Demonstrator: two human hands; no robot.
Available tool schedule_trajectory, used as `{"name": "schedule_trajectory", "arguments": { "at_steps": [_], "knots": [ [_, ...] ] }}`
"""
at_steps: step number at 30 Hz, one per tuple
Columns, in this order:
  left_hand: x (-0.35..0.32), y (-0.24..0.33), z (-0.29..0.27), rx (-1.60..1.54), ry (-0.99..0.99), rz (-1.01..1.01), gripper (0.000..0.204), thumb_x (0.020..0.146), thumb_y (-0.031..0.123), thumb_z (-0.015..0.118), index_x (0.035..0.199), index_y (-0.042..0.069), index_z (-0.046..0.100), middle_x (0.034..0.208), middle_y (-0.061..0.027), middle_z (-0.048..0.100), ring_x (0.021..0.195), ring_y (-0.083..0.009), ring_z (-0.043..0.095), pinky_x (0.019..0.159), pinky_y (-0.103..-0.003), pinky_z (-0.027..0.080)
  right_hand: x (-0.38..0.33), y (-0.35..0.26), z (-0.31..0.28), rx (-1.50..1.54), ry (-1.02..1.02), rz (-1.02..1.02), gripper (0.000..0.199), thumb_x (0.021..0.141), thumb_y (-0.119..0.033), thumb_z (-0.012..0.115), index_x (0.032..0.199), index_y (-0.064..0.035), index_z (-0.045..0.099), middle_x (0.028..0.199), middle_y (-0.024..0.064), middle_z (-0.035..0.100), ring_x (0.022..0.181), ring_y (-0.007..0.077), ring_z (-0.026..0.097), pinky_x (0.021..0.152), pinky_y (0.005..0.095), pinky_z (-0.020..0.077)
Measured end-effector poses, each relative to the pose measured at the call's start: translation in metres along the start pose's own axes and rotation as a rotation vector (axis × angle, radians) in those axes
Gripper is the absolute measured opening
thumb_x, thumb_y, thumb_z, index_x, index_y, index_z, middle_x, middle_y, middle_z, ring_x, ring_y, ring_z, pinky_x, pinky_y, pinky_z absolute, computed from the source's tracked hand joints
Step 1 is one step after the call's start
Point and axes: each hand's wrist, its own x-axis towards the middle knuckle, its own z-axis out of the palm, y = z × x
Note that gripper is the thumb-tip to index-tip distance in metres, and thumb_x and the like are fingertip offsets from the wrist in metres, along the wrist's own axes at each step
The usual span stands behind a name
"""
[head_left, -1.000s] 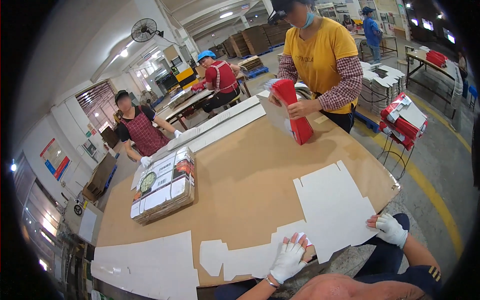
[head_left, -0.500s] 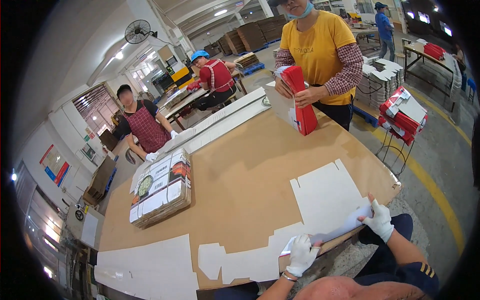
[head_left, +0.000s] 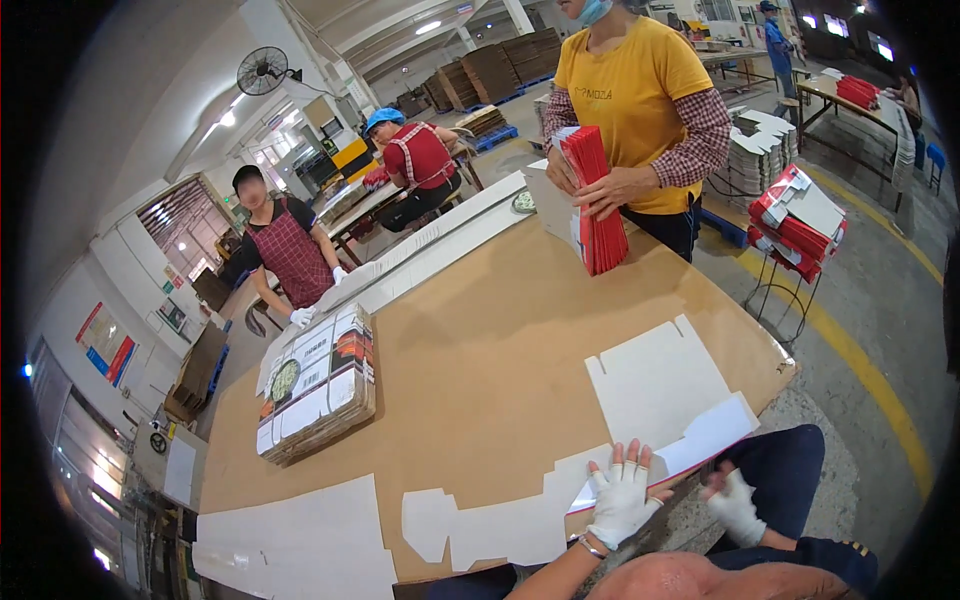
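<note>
Fingers (head_left: 632, 458) of the left hand (head_left: 620, 508): spread apart, bare tips showing past a white fingerless glove, palm down, pressing flat with nothing gripped. Right hand (head_left: 738, 510), gloved alike: fingers loosely bent, holding nothing that shows, just off the table edge at lower right of the frame. Item beneath the left hand: one cardboard blank (head_left: 660, 375), flat, pale grey-white, plain face up; outline stepped, with a broad slotted panel toward the right and a narrower notched arm running toward lower centre. Along its near edge, a turned-over flap (head_left: 705, 436), brighter white and smoother, thin red line at the border. Position: near edge of a brown tabletop (head_left: 480, 370), lower right of centre. Also present: strapped bundle of printed cartons (head_left: 315, 385), centre left; pale sheet (head_left: 290, 535), lower left; red folded stack (head_left: 600, 210), upper centre, held by a co-worker in yellow (head_left: 630, 100).
</note>
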Motion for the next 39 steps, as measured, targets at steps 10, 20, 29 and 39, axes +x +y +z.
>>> {"name": "schedule_trajectory", "arguments": {
  "at_steps": [10, 20, 29, 39],
  "knots": [
    [-0.005, 0.028, 0.017, 0.041, -0.020, 0.088, 0.081, 0.084, 0.038, 0.058, 0.152, 0.009, 0.023, 0.159, -0.0113, 0.018, 0.147, -0.0311, 0.013, 0.107, -0.069, 0.013, -0.003, -0.050, 0.059, 0.269, -0.137, 0.147, 0.028, 0.096, -0.016, 0.055, 0.115, 0.0037, 0.060, 0.100, 0.0100, 0.066, 0.090, 0.0166, 0.059, 0.080, 0.0328, 0.0482],
    [-0.016, 0.009, -0.024, -0.262, -0.139, -0.006, 0.087, 0.076, 0.036, 0.071, 0.144, -0.001, 0.031, 0.152, -0.0204, 0.026, 0.145, -0.0372, 0.015, 0.112, -0.065, 0.011, 0.076, -0.055, 0.058, -0.462, -0.090, -0.709, 0.038, 0.087, 0.000, 0.054, 0.125, 0.0055, 0.051, 0.121, 0.0250, 0.057, 0.111, 0.0409, 0.056, 0.094, 0.0432, 0.0458],
    [-0.014, 0.004, -0.022, -0.561, -0.201, -0.043, 0.069, 0.074, 0.035, 0.076, 0.122, -0.006, 0.047, 0.119, -0.0293, 0.054, 0.110, -0.0447, 0.054, 0.094, -0.047, 0.045, 0.084, -0.075, 0.063, -1.017, -0.379, -1.054, 0.044, 0.084, -0.008, 0.051, 0.128, -0.0013, 0.051, 0.136, 0.0174, 0.051, 0.128, 0.0355, 0.047, 0.109, 0.0535, 0.0302],
    [-0.039, -0.005, -0.024, -0.430, -0.164, -0.004, 0.074, 0.078, 0.048, 0.069, 0.126, -0.004, 0.046, 0.120, -0.0232, 0.053, 0.117, -0.0380, 0.050, 0.100, -0.046, 0.039, 0.088, -0.080, 0.062, -1.012, -0.423, -1.057, 0.048, 0.081, -0.007, 0.055, 0.128, -0.0025, 0.051, 0.137, 0.0166, 0.050, 0.129, 0.0355, 0.046, 0.110, 0.0543, 0.0282]
  ]
}}
